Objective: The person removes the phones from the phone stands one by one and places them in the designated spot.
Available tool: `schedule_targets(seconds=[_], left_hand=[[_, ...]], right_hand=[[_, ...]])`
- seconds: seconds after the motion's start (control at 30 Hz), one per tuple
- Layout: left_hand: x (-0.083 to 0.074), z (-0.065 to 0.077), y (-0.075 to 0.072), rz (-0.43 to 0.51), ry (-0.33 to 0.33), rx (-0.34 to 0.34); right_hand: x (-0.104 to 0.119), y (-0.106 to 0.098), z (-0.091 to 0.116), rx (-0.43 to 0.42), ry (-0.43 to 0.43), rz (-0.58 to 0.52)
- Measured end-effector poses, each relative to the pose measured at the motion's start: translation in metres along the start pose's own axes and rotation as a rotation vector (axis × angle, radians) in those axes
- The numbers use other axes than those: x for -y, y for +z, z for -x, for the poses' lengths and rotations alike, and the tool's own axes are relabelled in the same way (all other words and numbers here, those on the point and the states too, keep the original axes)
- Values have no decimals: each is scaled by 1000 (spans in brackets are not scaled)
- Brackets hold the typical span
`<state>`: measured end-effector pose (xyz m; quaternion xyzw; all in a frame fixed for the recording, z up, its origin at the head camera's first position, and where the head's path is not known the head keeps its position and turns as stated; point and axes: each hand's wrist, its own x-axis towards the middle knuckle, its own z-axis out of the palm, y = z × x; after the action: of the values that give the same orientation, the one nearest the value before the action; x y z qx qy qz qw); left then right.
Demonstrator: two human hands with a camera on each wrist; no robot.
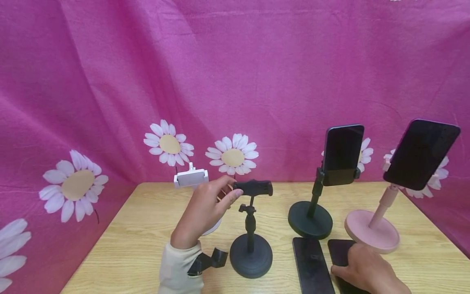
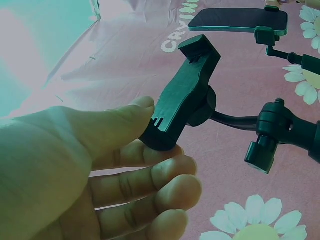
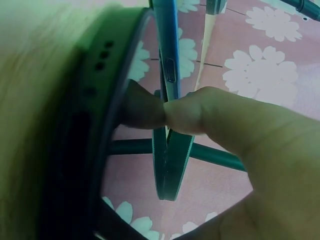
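A black phone stand (image 1: pixel 251 257) with a round base stands upright on the table, its spring clamp (image 1: pixel 255 188) at the top holding no phone. My left hand (image 1: pixel 207 204) pinches the clamp's left end between thumb and fingers; in the left wrist view, the thumb lies on the clamp's end (image 2: pixel 185 95) with the fingers below. At the front right, my right hand (image 1: pixel 369 267) grips a dark phone (image 1: pixel 337 250), partly hidden under the hand. Its thumb and a fingertip meet beside the phone's edge (image 3: pixel 107 90) in the right wrist view. Another black phone (image 1: pixel 312 261) lies to its left.
A dark green stand (image 1: pixel 310 222) holds an upright phone (image 1: pixel 343 155) at the back right. Beside it, a pink stand (image 1: pixel 371 230) carries a tilted phone (image 1: pixel 422 155). Behind my left hand is a white stand (image 1: pixel 191 178). Pink flowered cloth (image 1: pixel 235 81) hangs behind the wooden table (image 1: pixel 121 241).
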<state>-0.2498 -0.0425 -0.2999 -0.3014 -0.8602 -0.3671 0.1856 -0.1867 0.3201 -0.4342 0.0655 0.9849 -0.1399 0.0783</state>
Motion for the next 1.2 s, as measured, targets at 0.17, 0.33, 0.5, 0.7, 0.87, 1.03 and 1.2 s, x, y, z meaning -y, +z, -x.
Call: schedule_targets(seconds=[0.17, 0.33, 0.5, 0.7, 0.87, 1.03, 1.2], left_hand=[[0, -1, 0, 0, 0, 0], [-1, -4, 2, -5, 12, -2], [0, -5, 5, 28, 8, -15], [3, -6, 12, 69, 3, -50], [8, -11, 16, 33, -4, -88], [11, -21, 16, -42, -17, -99], [14, -32, 16, -86, -46, -91]], right_hand=[[-3, -2, -7, 93, 0, -14], [-7, -2, -9, 130, -10, -26], [-9, 0, -9, 120, -51, -4], [-6, -1, -10, 132, -56, 25], [0, -4, -7, 121, -81, 26], [3, -4, -5, 112, -97, 12], [2, -4, -6, 108, -94, 24]])
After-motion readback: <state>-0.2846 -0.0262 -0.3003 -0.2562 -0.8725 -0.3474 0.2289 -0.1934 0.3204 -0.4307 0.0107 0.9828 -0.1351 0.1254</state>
